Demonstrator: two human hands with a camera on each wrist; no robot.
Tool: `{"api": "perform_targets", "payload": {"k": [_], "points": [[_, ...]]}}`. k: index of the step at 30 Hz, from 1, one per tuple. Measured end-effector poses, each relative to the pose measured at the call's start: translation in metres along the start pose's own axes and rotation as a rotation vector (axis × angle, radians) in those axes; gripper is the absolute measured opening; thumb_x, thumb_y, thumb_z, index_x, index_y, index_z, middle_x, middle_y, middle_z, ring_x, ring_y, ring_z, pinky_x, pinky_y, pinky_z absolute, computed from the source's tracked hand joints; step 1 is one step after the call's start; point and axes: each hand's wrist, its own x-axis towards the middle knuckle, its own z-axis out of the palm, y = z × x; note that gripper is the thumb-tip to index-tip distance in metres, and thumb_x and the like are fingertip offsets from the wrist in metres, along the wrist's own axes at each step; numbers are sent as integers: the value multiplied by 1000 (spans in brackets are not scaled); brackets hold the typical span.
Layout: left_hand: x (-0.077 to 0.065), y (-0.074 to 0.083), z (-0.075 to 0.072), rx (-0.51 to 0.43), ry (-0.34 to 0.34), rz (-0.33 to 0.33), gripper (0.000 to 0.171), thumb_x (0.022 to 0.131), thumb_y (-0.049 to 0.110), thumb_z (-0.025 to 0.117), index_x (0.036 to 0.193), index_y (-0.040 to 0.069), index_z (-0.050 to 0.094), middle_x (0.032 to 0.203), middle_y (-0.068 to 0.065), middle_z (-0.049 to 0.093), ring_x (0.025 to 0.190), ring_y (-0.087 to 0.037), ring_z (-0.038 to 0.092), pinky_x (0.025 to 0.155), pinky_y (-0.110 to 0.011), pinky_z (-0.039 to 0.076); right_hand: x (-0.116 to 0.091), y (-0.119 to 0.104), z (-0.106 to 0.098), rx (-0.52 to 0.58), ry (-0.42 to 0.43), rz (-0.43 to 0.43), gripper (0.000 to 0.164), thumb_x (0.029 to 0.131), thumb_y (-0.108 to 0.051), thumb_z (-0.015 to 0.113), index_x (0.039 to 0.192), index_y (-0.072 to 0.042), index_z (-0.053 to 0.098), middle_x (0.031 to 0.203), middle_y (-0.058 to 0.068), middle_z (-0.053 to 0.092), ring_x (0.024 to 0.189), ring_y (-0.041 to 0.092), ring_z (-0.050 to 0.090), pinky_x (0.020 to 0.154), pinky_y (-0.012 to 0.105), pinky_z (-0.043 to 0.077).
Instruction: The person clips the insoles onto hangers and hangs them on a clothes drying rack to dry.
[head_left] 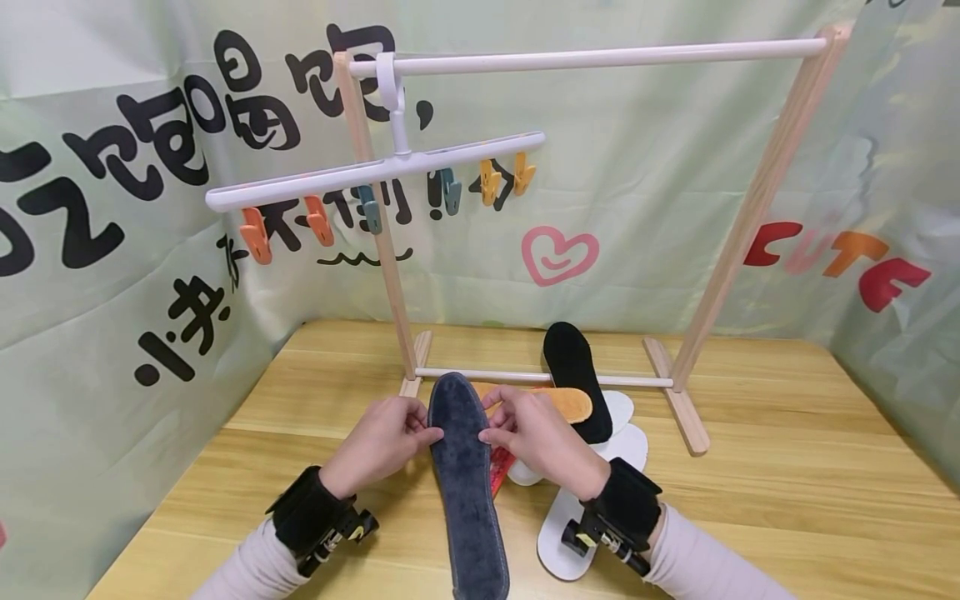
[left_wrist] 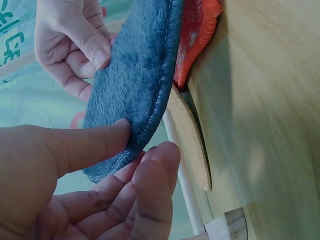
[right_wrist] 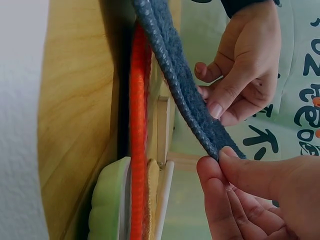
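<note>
Both hands hold up a dark grey fuzzy insole [head_left: 463, 475] by its two edges near the upper end. My left hand [head_left: 388, 444] pinches the left edge between thumb and fingers, and my right hand [head_left: 538, 429] pinches the right edge. In the left wrist view the insole [left_wrist: 140, 75] shows a stitched rim, with the left thumb [left_wrist: 95, 145] on its fuzzy face. Seen from the right wrist, the insole [right_wrist: 185, 85] is nearly edge-on and raised off the table. Behind it lie a red insole [head_left: 501, 468] and an orange insole [head_left: 572, 404], both partly hidden.
A black insole [head_left: 576, 375] and white insoles [head_left: 630, 446] overlap on the wooden table [head_left: 795, 467]. Behind them stands a wooden rack [head_left: 738, 225] with a white top bar. From its left end hangs a white hanger [head_left: 450, 158] with several coloured clips [head_left: 318, 221].
</note>
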Motion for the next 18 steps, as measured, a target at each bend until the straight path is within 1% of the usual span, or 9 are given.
{"api": "perform_targets", "payload": {"k": [7, 13, 18], "points": [[0, 2, -1, -6, 30, 4, 22, 97, 16, 81, 80, 12, 67, 70, 5, 61, 57, -8, 51, 52, -21, 38, 1, 0, -2, 4, 5, 0, 23, 94, -12, 83, 113, -5, 72, 82, -4, 73, 68, 0, 66, 64, 18, 55], [0, 4, -2, -42, 61, 3, 19, 97, 13, 80, 81, 11, 70, 70, 4, 64, 57, -9, 53, 51, -22, 39, 1, 2, -3, 17, 7, -15, 20, 94, -11, 84, 109, -5, 73, 81, -4, 75, 69, 1, 69, 65, 18, 55], [-1, 6, -4, -70, 70, -9, 20, 97, 12, 80, 80, 12, 69, 70, 4, 64, 58, -9, 55, 51, -23, 39, 3, 3, -3, 19, 9, -12, 18, 93, -11, 84, 106, -5, 73, 81, -4, 75, 67, 0, 67, 63, 19, 54]]}}
